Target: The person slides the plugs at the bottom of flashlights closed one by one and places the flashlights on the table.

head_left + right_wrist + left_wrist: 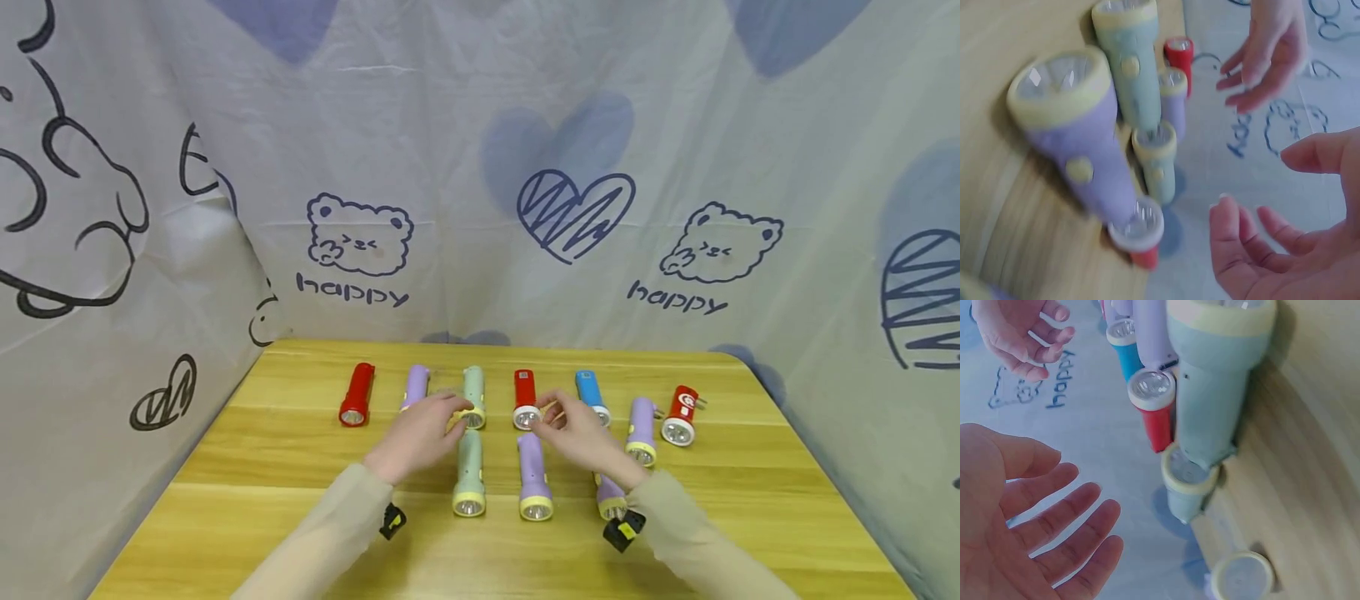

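Both hands hover over flashlights laid out in rows on a wooden table. My left hand [426, 433] has its fingers loosely bent and holds nothing; it is nearest the back green flashlight [473, 385] and partly covers a purple one [416, 383]. My right hand [581, 432] is also without anything in its grasp, thumb and fingers apart, beside the red flashlight with a white head [525, 390]. Below the hands lie a front green flashlight [470, 467] and a purple flashlight [532, 471]. The right forearm partly hides another purple flashlight [611, 498].
A red flashlight [357, 392] lies at the left. To the right are a blue flashlight [588, 387], a purple one [642, 425] and a red-and-white one [682, 408], these last two with plug prongs showing. A printed curtain [465, 275] hangs behind the wooden table [262, 500].
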A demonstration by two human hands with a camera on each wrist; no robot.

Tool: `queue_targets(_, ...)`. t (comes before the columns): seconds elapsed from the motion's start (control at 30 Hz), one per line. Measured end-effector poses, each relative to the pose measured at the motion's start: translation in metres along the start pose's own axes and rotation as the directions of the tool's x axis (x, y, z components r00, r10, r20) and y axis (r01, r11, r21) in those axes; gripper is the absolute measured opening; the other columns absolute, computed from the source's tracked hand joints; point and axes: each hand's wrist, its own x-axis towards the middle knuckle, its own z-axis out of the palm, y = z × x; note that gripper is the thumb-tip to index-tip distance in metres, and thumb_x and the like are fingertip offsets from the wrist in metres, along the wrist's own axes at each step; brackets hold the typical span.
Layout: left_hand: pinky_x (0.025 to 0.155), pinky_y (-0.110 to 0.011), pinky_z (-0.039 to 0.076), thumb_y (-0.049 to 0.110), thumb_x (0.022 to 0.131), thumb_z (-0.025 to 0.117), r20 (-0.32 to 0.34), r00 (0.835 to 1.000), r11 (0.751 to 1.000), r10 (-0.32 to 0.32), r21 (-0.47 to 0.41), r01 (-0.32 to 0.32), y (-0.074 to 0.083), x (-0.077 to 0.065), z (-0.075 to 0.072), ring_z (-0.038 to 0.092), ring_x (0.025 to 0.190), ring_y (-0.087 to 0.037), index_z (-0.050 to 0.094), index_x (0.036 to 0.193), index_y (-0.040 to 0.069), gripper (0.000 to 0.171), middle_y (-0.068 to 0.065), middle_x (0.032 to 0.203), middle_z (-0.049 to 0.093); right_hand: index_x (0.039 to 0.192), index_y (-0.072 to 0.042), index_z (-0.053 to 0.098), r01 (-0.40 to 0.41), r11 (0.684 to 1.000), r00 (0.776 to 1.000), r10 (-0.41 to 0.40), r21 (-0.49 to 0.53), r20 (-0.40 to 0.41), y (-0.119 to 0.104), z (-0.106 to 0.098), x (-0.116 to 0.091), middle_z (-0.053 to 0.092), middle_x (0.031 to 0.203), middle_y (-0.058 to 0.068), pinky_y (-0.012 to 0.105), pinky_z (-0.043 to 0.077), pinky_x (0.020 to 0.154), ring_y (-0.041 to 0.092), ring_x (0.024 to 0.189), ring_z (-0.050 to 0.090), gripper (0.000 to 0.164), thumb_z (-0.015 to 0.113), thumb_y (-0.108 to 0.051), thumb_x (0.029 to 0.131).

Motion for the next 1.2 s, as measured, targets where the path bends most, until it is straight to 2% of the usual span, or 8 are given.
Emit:
queue_targets(0.2, 0.098, -0.044, 0.056, 0.020, 0.100, 0.061, 0.027, 0.997, 0.994, 0.070, 0.083, -0.072, 0.021, 0.009, 0.000, 0.067, 0.111, -0.027, 0.067, 0.127, 0.008, 0.030, -0.008, 0.123, 0.069, 0.123, -0.003, 0.058, 0.031, 1.000, 0.997, -0.031, -0.002, -0.073, 0.027, -0.029, -0.010, 0.065, 0.102, 0.013, 0.025, 0.052, 0.072, 0.019, 0.089, 0.064, 0.030, 0.065, -0.015, 0.096)
queue_targets(0.37, 0.099, -0.042, 0.057, 0.020, 0.101, 0.060, 0.037, 0.989, 0.981, 0.140, 0.133, -0.144, 0.041, 0.016, 0.006, 0.067, 0.112, -0.026, 0.064, 0.132, 0.010, 0.033, -0.007, 0.127, 0.067, 0.127, 0.000, 0.057, 0.046, 0.987, 0.979, -0.076, -0.156, -0.191, 0.049, -0.049, -0.020, 0.065, 0.104, 0.018, 0.032, 0.056, 0.073, 0.025, 0.090, 0.066, 0.036, 0.066, -0.011, 0.093)
queue_targets(0.53, 0.103, -0.040, 0.055, 0.020, 0.100, 0.061, 0.022, 0.974, 0.960, 0.224, 0.170, -0.224, 0.057, 0.022, 0.017, 0.063, 0.120, -0.026, 0.062, 0.135, 0.013, 0.036, -0.006, 0.132, 0.064, 0.127, 0.002, 0.058, 0.043, 0.927, 0.943, -0.161, -0.373, -0.291, 0.071, -0.062, -0.031, 0.064, 0.111, 0.024, 0.046, 0.057, 0.072, 0.034, 0.091, 0.064, 0.041, 0.069, -0.011, 0.089)
queue_targets(0.7, 0.107, -0.041, 0.052, 0.020, 0.100, 0.060, 0.031, 0.956, 0.930, 0.292, 0.224, -0.291, 0.073, 0.028, 0.031, 0.060, 0.126, -0.026, 0.058, 0.140, 0.015, 0.040, -0.006, 0.140, 0.061, 0.127, 0.005, 0.059, 0.072, 0.854, 0.921, -0.255, -0.515, -0.293, 0.091, -0.068, -0.040, 0.062, 0.112, 0.029, 0.055, 0.056, 0.077, 0.040, 0.095, 0.062, 0.043, 0.070, -0.011, 0.089)
queue_targets(0.87, 0.106, -0.039, 0.054, 0.022, 0.102, 0.057, 0.053, 0.941, 0.899, 0.335, 0.280, -0.336, 0.086, 0.030, 0.039, 0.058, 0.130, -0.024, 0.055, 0.143, 0.018, 0.041, -0.006, 0.144, 0.058, 0.130, 0.004, 0.058, 0.086, 0.811, 0.933, -0.270, -0.579, -0.240, 0.104, -0.067, -0.041, 0.062, 0.109, 0.029, 0.053, 0.057, 0.075, 0.038, 0.092, 0.062, 0.045, 0.070, -0.014, 0.090)
queue_targets(1.03, 0.111, -0.035, 0.049, 0.025, 0.103, 0.056, 0.074, 0.934, 0.869, 0.349, 0.347, -0.352, 0.090, 0.031, 0.050, 0.058, 0.130, -0.023, 0.055, 0.142, 0.019, 0.040, -0.004, 0.145, 0.058, 0.134, -0.001, 0.057, 0.055, 0.833, 0.964, -0.188, -0.550, -0.189, 0.106, -0.066, -0.036, 0.062, 0.108, 0.029, 0.049, 0.056, 0.068, 0.035, 0.087, 0.062, 0.049, 0.070, -0.019, 0.091)
queue_targets(1.13, 0.112, -0.035, 0.048, 0.027, 0.103, 0.056, 0.097, 0.934, 0.859, 0.344, 0.368, -0.355, 0.089, 0.031, 0.058, 0.058, 0.131, -0.022, 0.056, 0.142, 0.021, 0.040, -0.002, 0.146, 0.057, 0.135, -0.002, 0.056, 0.007, 0.844, 0.980, -0.113, -0.536, -0.165, 0.105, -0.065, -0.033, 0.060, 0.112, 0.033, 0.053, 0.056, 0.070, 0.039, 0.089, 0.063, 0.051, 0.069, -0.024, 0.091)
queue_targets(1.2, 0.113, -0.036, 0.048, 0.028, 0.103, 0.056, 0.117, 0.933, 0.858, 0.340, 0.367, -0.359, 0.088, 0.030, 0.063, 0.057, 0.132, -0.022, 0.055, 0.142, 0.022, 0.040, -0.002, 0.147, 0.056, 0.138, -0.003, 0.055, -0.038, 0.839, 0.988, -0.051, -0.542, -0.148, 0.105, -0.064, -0.032, 0.058, 0.116, 0.037, 0.057, 0.056, 0.073, 0.043, 0.092, 0.063, 0.053, 0.068, -0.028, 0.092)
